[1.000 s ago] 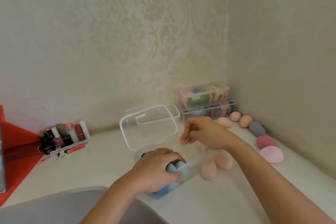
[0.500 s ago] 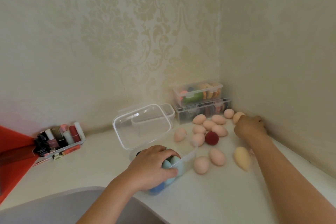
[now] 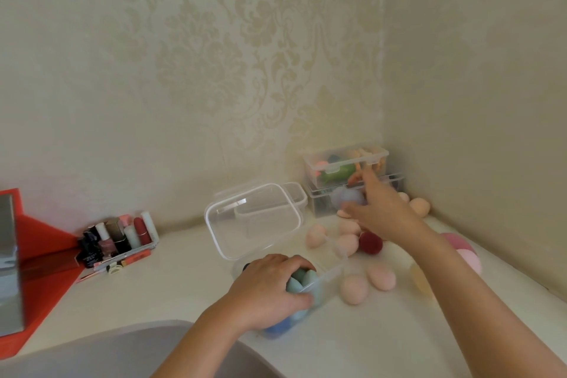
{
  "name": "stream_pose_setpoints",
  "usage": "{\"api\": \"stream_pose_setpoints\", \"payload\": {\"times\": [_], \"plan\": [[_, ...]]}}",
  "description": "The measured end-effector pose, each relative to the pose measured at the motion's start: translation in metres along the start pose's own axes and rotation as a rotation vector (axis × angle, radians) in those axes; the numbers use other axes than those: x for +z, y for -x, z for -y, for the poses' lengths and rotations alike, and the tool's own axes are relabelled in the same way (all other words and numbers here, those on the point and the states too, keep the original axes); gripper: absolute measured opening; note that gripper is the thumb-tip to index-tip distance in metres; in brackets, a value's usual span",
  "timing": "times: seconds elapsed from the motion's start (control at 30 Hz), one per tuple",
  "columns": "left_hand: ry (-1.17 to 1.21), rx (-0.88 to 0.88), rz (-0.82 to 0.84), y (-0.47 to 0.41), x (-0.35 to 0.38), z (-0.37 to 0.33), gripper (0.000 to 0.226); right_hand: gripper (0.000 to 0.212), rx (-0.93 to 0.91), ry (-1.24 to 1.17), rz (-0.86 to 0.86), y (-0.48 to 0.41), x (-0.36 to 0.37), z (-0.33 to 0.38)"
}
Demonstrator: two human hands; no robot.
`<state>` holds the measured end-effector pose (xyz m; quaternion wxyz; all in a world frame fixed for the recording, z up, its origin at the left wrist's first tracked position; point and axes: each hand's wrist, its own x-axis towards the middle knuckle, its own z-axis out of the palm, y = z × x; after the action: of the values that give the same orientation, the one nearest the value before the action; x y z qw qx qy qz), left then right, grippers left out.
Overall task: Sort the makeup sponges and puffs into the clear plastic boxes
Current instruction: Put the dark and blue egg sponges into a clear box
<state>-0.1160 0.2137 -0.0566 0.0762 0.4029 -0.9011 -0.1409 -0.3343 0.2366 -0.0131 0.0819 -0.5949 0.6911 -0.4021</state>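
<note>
Lying at the far left, a red flat board (image 3: pixel 46 255) is covering the end of the white counter (image 3: pixel 184 270), and just beside it a small clear tray of nail-polish bottles and lip tubes (image 3: pixel 119 239) is sitting against the wallpapered wall.

Toward the middle, a clear plastic box with its lid raised (image 3: pixel 254 221) is standing open near the counter's front edge. The person's left hand (image 3: pixel 270 291) is reaching into it, fingers curled over the teal egg-shaped sponges (image 3: pixel 302 281) packed inside, while a blue sponge (image 3: pixel 277 327) is showing through the box's near end below the hand.

Just right of the box, peach egg-shaped sponges (image 3: pixel 354 288) are lying loose on the counter around a dark red round sponge (image 3: pixel 370 242). Above them the right hand (image 3: pixel 380 209) is hanging in the air (blurred by motion), grasping a lilac-blue egg-shaped sponge (image 3: pixel 346 198) against its thumb, index finger pointing up in front of two stacked clear lidded boxes (image 3: pixel 343 163) that are holding coloured sponges in the corner.

Farther right, a pale yellow sponge (image 3: pixel 418 279) and two pink rounded sponges (image 3: pixel 471 261) are lying partly hidden behind the right forearm, near the side wall.
</note>
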Motion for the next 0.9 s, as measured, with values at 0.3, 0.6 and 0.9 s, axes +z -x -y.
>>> {"api": "stream_pose_setpoints", "payload": {"times": [0.3,0.6,0.9], "plan": [[-0.016,0.015,-0.025,0.001,-0.002,-0.002,0.040,0.036,-0.210,0.212,0.412,0.013,0.046,0.040],[-0.006,0.061,0.009,-0.003,0.001,0.004,0.041,0.029,-0.163,0.445,0.566,-0.007,0.070,0.049],[-0.033,0.109,0.047,-0.007,0.001,0.007,0.041,0.033,-0.066,0.186,0.509,-0.009,0.069,0.028]]}}
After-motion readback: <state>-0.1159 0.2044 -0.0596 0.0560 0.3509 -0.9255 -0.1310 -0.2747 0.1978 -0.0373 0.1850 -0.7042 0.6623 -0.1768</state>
